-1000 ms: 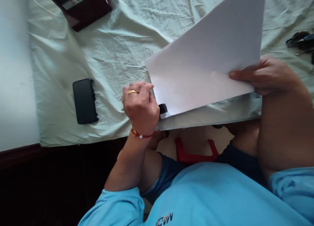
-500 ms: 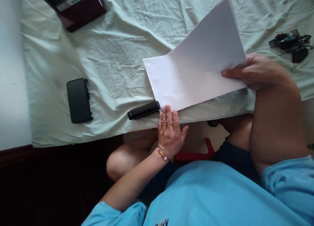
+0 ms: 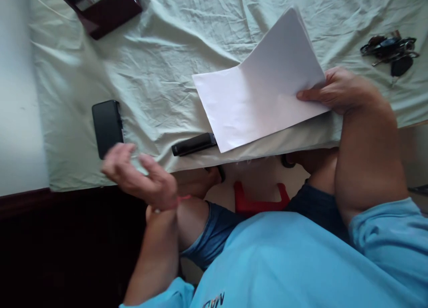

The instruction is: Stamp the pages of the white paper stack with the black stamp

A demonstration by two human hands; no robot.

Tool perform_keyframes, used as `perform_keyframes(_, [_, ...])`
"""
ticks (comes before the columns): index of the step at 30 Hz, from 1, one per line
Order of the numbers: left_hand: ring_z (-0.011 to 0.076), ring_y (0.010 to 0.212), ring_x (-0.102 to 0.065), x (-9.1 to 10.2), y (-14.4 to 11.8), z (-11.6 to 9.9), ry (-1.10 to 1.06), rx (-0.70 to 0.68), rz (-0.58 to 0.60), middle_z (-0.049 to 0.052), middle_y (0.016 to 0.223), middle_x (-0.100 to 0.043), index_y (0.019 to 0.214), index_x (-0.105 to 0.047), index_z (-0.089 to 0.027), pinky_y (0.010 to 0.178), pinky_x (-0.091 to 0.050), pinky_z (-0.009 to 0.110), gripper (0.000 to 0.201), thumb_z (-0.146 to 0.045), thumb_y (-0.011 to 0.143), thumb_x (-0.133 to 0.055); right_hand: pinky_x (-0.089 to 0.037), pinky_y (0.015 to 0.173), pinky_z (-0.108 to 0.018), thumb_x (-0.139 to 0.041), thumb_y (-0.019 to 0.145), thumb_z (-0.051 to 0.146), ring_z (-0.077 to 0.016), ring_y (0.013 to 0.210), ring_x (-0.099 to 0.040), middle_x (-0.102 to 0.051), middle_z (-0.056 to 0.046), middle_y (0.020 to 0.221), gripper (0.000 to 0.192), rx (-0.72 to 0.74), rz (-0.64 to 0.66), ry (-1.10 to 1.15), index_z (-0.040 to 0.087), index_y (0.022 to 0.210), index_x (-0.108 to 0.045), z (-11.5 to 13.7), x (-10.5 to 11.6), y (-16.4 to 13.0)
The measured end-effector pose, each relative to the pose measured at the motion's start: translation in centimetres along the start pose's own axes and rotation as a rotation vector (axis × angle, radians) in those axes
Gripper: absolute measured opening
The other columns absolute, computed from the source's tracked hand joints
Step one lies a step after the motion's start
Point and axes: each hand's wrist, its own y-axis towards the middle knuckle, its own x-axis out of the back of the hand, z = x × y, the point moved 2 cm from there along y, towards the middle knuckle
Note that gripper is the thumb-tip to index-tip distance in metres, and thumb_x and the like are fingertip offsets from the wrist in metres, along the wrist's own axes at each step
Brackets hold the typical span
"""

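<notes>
My right hand point(image 3: 344, 90) grips a stack of white paper sheets point(image 3: 254, 98) by the right edge, thumb on top and fingers hidden beneath. The stack's far right part is lifted and bent, while its left end lies low near the table edge. My left hand point(image 3: 142, 176), slightly blurred, hovers by the near edge at the left with thumb and fingers apart and nothing in it. Its fingertips overlap the near end of a black phone point(image 3: 107, 123) in the view; whether they touch, I cannot tell. A long black stapler-like object point(image 3: 194, 144) lies against the stack's near left corner.
A green cloth point(image 3: 160, 85) with wrinkles covers the table. A bunch of keys point(image 3: 389, 51) lies at the right. A dark red glossy box point(image 3: 113, 14) stands at the far left, near a white cable point(image 3: 47, 4). Below the table edge is a red stool point(image 3: 261, 205).
My left hand has left the paper's near corner and swung left toward the phone. The paper in my right hand has shifted slightly, its raised far corner lower.
</notes>
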Motion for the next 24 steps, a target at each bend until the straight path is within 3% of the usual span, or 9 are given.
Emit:
perform_keyframes(1, [0.038,0.143,-0.063,-0.2,1.5,1.9,-0.001,0.056,-0.068,0.022,0.145,-0.069,0.135,-0.071,-0.016,0.126,-0.047,0.062,0.051,-0.052,0.114,-0.041,-0.059,0.114,-0.051,-0.091,0.083,0.02,-0.0123,0.075,-0.066,-0.08,-0.007,0.096,0.012,0.007,-0.005,-0.011,0.013,0.088,-0.083,-0.2,0.0,0.2])
perform_keyframes(3, [0.0435,0.147,-0.061,-1.2,3.5,5.0,0.018,0.115,-0.031,0.029,0.148,-0.068,0.135,-0.071,-0.006,0.127,-0.045,0.067,0.07,-0.061,0.112,-0.035,-0.059,0.115,-0.051,-0.09,0.083,0.019,-0.0116,0.076,-0.065,-0.08,-0.006,0.095,0.013,0.024,-0.005,-0.017,0.012,0.091,-0.082,-0.3,0.0,0.4])
perform_keyframes(4, [0.0441,0.153,-0.057,-1.8,3.9,5.9,0.023,0.119,0.051,0.028,0.154,-0.066,0.138,-0.07,-0.006,0.131,-0.04,0.067,0.069,-0.06,0.111,-0.036,-0.059,0.116,-0.051,-0.09,0.083,0.019,-0.0114,0.077,-0.065,-0.08,-0.005,0.093,0.014,0.028,0.001,-0.018,0.011,0.092,-0.082,-0.4,0.0,0.4])
perform_keyframes(5, [0.0417,0.165,-0.042,-2.7,3.9,6.3,0.047,0.105,0.277,0.024,0.169,-0.054,0.152,-0.062,-0.011,0.137,-0.031,0.067,0.067,-0.058,0.112,-0.035,-0.059,0.116,-0.051,-0.09,0.083,0.019,-0.0113,0.077,-0.065,-0.079,-0.005,0.092,0.015,0.026,0.005,-0.018,0.011,0.093,-0.081,-0.3,-0.1,0.4])
perform_keyframes(6, [0.0413,0.17,-0.034,-3.1,3.7,6.4,0.068,0.102,0.313,0.021,0.174,-0.049,0.156,-0.059,-0.014,0.138,-0.025,0.07,0.065,-0.056,0.111,-0.037,-0.059,0.115,-0.05,-0.089,0.084,0.019,-0.0112,0.078,-0.065,-0.079,-0.005,0.091,0.016,0.022,0.01,-0.017,0.01,0.094,-0.081,-0.2,-0.1,0.3])
perform_keyframes(7, [0.0404,0.173,-0.026,-3.6,3.3,6.2,0.078,0.08,0.452,0.018,0.18,-0.041,0.163,-0.052,-0.016,0.14,-0.018,0.071,0.065,-0.055,0.112,-0.039,-0.06,0.114,-0.049,-0.089,0.084,0.019,-0.0109,0.078,-0.065,-0.079,-0.004,0.091,0.016,0.017,0.013,-0.019,0.009,0.095,-0.081,0.0,-0.2,0.1])
perform_keyframes(12, [0.0366,0.173,-0.026,-4.4,1.9,4.8,0.055,0.068,0.597,0.017,0.181,-0.04,0.169,-0.047,-0.013,0.14,-0.012,0.062,0.073,-0.058,0.112,-0.04,-0.062,0.107,-0.042,-0.087,0.087,0.018,-0.0077,0.077,-0.064,-0.078,-0.004,0.095,0.02,0.0,0.013,-0.056,0.007,0.101,-0.081,0.5,-0.2,-0.2])
perform_keyframes(19, [0.0386,0.17,-0.034,-5.1,2.1,5.3,0.095,0.104,0.614,0.02,0.178,-0.045,0.167,-0.052,-0.011,0.141,-0.017,0.06,0.074,-0.048,0.103,-0.046,-0.058,0.113,-0.052,-0.091,0.084,0.019,-0.0107,0.083,-0.066,-0.076,-0.005,0.09,0.025,-0.019,0.011,-0.114,0.006,0.103,-0.083,0.1,0.2,0.7])
perform_keyframes(24, [0.0399,0.169,-0.035,-5.5,2.0,5.0,0.125,0.083,0.633,0.021,0.179,-0.043,0.167,-0.05,-0.008,0.139,-0.02,0.062,0.077,-0.046,0.1,-0.045,-0.062,0.102,-0.041,-0.087,0.086,0.01,-0.0091,0.081,-0.068,-0.079,-0.007,0.096,0.02,-0.05,0.029,-0.004,0.005,0.105,-0.082,1.0,-0.2,0.1])
